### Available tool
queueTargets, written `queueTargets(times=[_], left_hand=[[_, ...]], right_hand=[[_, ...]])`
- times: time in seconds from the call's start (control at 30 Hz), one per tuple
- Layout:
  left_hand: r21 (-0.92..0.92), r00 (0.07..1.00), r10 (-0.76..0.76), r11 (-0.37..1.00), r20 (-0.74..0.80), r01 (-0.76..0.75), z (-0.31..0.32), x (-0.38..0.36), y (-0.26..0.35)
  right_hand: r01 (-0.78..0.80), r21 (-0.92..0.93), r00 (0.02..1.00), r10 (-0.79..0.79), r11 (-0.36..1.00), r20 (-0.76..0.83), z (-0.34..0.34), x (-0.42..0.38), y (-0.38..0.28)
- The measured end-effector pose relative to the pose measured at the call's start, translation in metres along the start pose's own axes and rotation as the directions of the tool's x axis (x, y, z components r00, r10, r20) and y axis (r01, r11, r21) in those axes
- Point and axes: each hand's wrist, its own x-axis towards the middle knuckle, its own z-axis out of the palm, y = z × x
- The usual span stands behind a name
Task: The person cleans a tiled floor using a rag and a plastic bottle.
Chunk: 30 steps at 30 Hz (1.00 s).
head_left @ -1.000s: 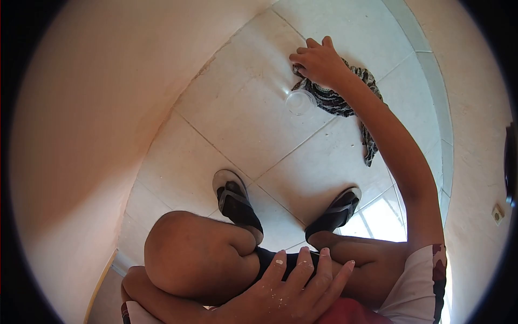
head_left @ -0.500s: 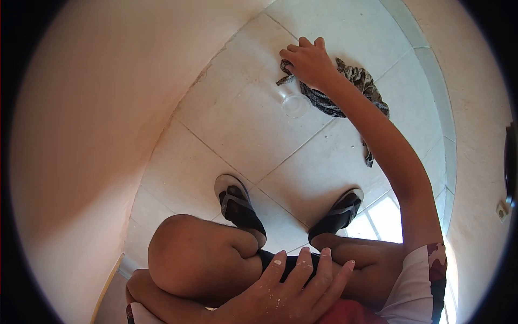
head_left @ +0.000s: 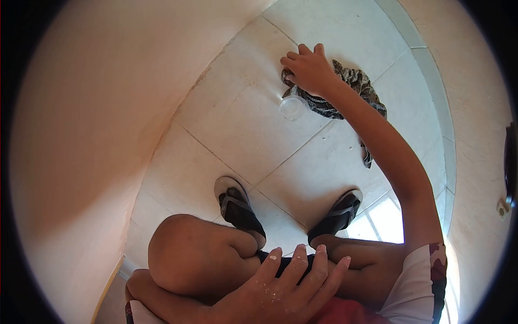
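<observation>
The cloth [head_left: 362,83], dark with a pale pattern, lies crumpled on the tiled floor [head_left: 270,146] ahead of the person, with one narrow end trailing toward the feet beyond the forearm. The right hand [head_left: 310,69] is on its near-wall side, with fingers bent and grasping a bunched corner; part of that grip is hidden behind the hand, and the right forearm crosses over the middle of the cloth. Just beside the bunched part, on the side toward the person, sits a clear round container [head_left: 293,109]; whether it touches the cloth is hard to tell. A few small white specks [head_left: 324,139] dot the tiles between it and the feet. Nearer, two sandals [head_left: 231,198] stand well apart on the floor, worn on the person's feet, and a bright patch of light [head_left: 384,218] falls beside the right one. The left hand [head_left: 288,283] is over the lap, back upward, its fingers spread and released, with white marks on the knuckles and fingertips; whether it touches the leg cannot be told. The left knee [head_left: 189,245] rises beside it. A pale wall [head_left: 97,124] runs along the left, and another wall [head_left: 469,108] on the right bears a small fixture [head_left: 502,209].
</observation>
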Motion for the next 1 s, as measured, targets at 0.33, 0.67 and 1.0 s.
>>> queueTargets(times=[0.33,0.67,1.0], left_hand=[[-0.025,0.995,0.089,0.996,0.034,-0.089,0.006,0.001,-0.007],[0.027,0.999,0.048,0.998,0.009,-0.048,-0.007,0.002,0.000],[-0.027,0.999,-0.004,1.000,-0.048,0.003,-0.014,-0.001,-0.005]], right_hand=[[0.030,0.021,0.999,-0.031,0.999,0.042,-0.001,0.000,-0.006],[-0.072,0.010,0.997,0.072,0.997,-0.012,0.000,0.006,-0.010],[0.170,0.163,0.985,-0.165,0.972,-0.044,0.001,-0.030,0.010]])
